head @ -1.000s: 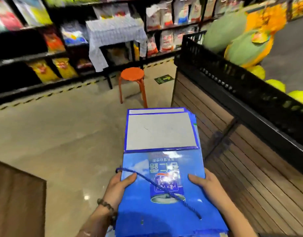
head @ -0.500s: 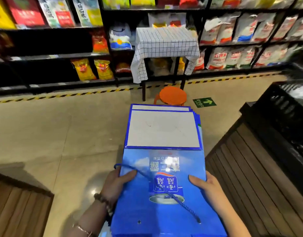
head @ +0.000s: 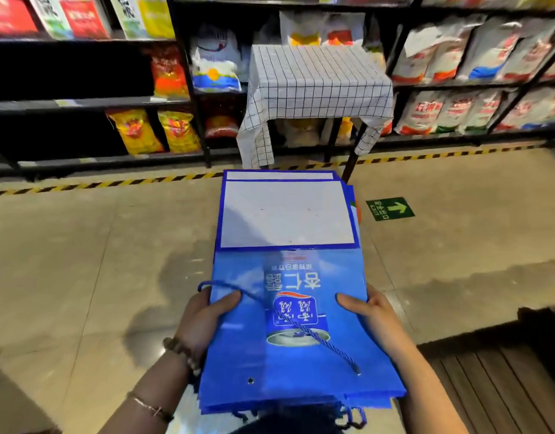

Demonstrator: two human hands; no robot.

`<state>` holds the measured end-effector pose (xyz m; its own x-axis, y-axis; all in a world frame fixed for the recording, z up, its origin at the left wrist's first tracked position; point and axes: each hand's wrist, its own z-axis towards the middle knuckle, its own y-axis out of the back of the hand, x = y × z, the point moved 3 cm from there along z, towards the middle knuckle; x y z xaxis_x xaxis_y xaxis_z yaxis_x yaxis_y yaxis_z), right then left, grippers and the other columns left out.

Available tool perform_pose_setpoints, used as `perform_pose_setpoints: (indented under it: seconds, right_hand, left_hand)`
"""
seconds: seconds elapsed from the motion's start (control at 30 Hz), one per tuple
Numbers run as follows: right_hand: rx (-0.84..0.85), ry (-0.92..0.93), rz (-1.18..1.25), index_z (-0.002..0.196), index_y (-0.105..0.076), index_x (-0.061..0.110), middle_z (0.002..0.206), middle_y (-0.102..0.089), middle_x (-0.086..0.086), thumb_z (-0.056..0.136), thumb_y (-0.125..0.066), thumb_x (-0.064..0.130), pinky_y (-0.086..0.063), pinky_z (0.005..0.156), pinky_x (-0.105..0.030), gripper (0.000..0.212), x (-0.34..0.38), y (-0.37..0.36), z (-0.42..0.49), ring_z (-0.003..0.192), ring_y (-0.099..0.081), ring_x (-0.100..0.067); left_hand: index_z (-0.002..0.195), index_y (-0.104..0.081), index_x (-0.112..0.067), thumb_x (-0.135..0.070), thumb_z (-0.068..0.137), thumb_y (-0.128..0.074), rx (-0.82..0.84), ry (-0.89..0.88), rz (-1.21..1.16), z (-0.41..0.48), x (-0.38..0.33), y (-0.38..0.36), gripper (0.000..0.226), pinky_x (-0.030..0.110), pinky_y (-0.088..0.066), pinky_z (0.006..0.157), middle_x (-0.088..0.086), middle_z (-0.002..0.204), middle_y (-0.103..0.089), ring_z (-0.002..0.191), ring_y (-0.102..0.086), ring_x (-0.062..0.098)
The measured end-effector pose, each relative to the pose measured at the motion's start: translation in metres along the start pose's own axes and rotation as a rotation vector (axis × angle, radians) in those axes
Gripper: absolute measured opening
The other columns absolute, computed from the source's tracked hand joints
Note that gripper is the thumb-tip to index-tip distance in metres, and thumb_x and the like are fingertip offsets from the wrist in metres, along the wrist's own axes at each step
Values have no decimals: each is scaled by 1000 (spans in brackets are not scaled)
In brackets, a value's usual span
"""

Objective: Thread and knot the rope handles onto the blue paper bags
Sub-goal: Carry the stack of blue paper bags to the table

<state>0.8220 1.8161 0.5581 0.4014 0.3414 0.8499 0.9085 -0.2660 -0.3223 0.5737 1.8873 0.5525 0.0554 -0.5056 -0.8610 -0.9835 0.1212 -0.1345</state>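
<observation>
Between the left hand (head: 204,321) and right hand (head: 374,317), both gripping its edges, sits a flat stack of blue paper bags (head: 238,355), blue rope (head: 316,338) lying diagonally across.

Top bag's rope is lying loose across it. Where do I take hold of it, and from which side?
Best bet: take the blue rope at its loop past the top bag's left edge, coming from the left. There it stands clear of the paper, while the rest lies flat. The left hand is right beside it.
</observation>
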Motion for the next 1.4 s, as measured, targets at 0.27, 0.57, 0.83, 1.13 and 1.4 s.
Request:
perform_pose_setpoints:
  seconds: [0.27,0.57,0.83,1.13,1.4]
  right_hand:
    - [-74,52,-141,117,-57,5,109,-68,-15,43,-86,41,-56,64,-33,87,99,-4,187,91,-68,-32]
    - [-145,34,-193,94,-69,17,100,-71,-14,49,-85,43,-53,76,-45,54,183,-28,373,86,-69,-33]
    - [-321,27,-251,89,-64,11,81,-73,-6,82,-63,4,-53,49,-24,10,256,-46,520,63,-70,-18]
    - [-444,86,-379,82,-63,16,70,-68,8,83,-64,7,-46,43,-13,10,337,-31,618,51,-64,-1]
    - [-419,33,-435,92,-64,12,83,-71,-3,80,-67,17,-55,61,-30,13,412,23,730,63,-69,-14]
  left_hand:
    - [83,-66,-8,-3,83,-60,-64,-38,43,167,-111,-31,8,27,-55,54,5,72,-72,62,-68,20]
    - [86,-67,-11,-11,84,-62,-52,-92,171,353,-214,-42,5,22,-53,56,2,82,-70,71,-67,18]
    - [91,-66,-1,-8,85,-61,15,-69,184,520,-305,-55,11,30,-54,60,14,88,-70,75,-67,25]
    - [73,-64,-12,-7,82,-64,125,-65,163,640,-378,-110,11,17,-51,46,-8,55,-68,48,-64,5]
    - [79,-65,-11,-13,82,-66,77,-86,129,739,-419,-178,3,15,-49,44,0,71,-69,49,-64,4]
